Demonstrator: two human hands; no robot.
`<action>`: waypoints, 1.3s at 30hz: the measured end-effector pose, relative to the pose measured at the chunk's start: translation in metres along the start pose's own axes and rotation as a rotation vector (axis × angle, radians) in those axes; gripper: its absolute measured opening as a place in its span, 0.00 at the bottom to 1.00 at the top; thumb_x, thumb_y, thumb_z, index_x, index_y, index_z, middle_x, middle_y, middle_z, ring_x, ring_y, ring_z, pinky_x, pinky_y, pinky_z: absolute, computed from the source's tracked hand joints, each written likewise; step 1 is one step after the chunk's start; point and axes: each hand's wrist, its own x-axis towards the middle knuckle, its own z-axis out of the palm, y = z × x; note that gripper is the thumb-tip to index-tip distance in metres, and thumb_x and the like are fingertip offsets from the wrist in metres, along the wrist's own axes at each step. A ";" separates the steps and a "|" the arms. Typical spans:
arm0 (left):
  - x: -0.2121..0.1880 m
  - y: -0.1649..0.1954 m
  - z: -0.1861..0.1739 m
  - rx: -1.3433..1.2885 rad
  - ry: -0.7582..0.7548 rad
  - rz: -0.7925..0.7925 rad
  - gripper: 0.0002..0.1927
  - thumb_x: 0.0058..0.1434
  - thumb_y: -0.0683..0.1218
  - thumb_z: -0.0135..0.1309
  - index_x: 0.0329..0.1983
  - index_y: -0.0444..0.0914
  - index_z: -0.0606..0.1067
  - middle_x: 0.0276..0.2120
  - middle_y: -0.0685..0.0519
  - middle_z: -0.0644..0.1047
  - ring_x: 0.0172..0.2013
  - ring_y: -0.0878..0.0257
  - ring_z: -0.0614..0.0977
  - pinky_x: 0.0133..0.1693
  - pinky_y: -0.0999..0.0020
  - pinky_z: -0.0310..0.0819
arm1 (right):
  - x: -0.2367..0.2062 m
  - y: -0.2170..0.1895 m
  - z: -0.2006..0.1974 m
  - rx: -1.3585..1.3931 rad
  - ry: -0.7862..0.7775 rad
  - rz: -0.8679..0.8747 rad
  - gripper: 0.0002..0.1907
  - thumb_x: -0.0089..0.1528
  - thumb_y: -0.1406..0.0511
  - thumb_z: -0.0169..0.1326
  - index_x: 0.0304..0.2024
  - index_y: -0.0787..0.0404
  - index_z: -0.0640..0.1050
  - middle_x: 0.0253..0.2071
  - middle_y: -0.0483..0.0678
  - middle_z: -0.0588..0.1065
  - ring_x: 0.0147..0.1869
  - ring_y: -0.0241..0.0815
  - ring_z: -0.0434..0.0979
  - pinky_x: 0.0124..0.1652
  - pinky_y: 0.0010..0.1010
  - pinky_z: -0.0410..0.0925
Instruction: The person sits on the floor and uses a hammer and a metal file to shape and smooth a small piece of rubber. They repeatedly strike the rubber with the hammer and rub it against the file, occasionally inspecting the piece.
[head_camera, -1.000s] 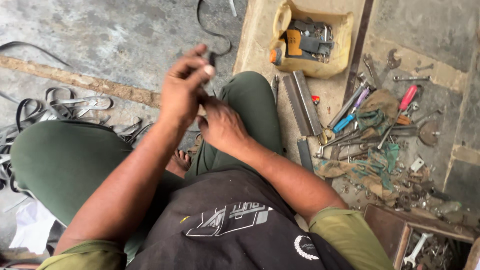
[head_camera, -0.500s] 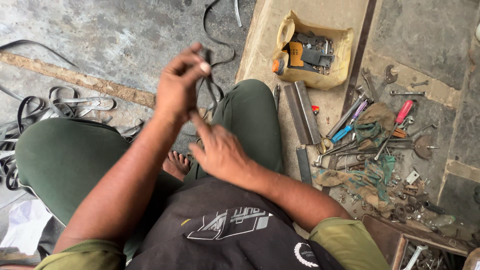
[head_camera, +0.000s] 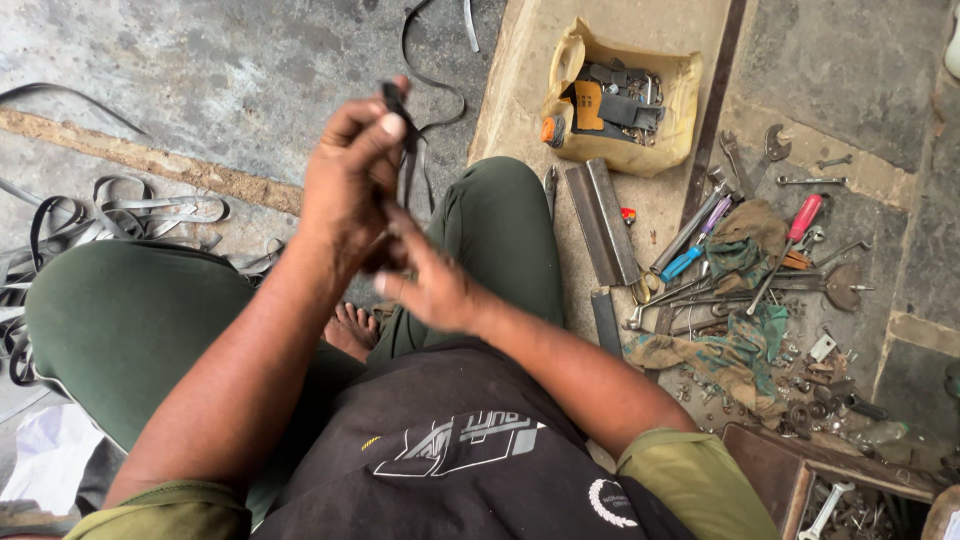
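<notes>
I sit on the ground with green-trousered knees apart. My left hand (head_camera: 350, 180) is raised in front of me, its fingers pinched on the top of a thin black rubber strip (head_camera: 405, 150) that hangs down from it. My right hand (head_camera: 430, 285) sits just below and to the right, blurred, fingers apart, touching or near the strip's lower end; whether it grips anything I cannot tell.
A yellow bag (head_camera: 670, 150) with dark parts lies on the stone slab ahead. Right of my knee are flat metal bars (head_camera: 605, 220), screwdrivers (head_camera: 790, 245), spanners, a rag (head_camera: 735, 345) and small loose hardware. Grey rubber strips (head_camera: 120, 215) pile at left. A box corner (head_camera: 780, 465) sits lower right.
My left hand has stayed raised with the strip. My right hand slid down from beside it and now sits lower, closer to my lap.
</notes>
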 end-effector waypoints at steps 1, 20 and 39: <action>-0.003 -0.005 0.002 0.033 0.026 -0.037 0.08 0.59 0.34 0.63 0.34 0.41 0.79 0.63 0.45 0.76 0.69 0.49 0.72 0.69 0.56 0.64 | 0.004 0.001 -0.002 -0.218 0.077 -0.105 0.52 0.65 0.74 0.56 0.79 0.59 0.36 0.68 0.76 0.60 0.69 0.64 0.69 0.63 0.46 0.70; -0.006 -0.039 -0.006 0.141 0.079 -0.005 0.07 0.60 0.35 0.62 0.36 0.37 0.76 0.56 0.49 0.77 0.51 0.61 0.78 0.48 0.68 0.74 | 0.004 -0.010 -0.027 -0.282 0.405 0.119 0.31 0.68 0.72 0.51 0.73 0.63 0.61 0.58 0.53 0.75 0.58 0.42 0.80 0.55 0.34 0.76; -0.009 -0.043 -0.008 0.219 0.202 0.052 0.05 0.63 0.36 0.61 0.37 0.36 0.76 0.44 0.50 0.81 0.44 0.65 0.79 0.47 0.71 0.75 | 0.008 -0.026 -0.015 -0.431 0.538 0.087 0.28 0.68 0.73 0.47 0.72 0.64 0.63 0.65 0.59 0.72 0.69 0.52 0.75 0.65 0.37 0.72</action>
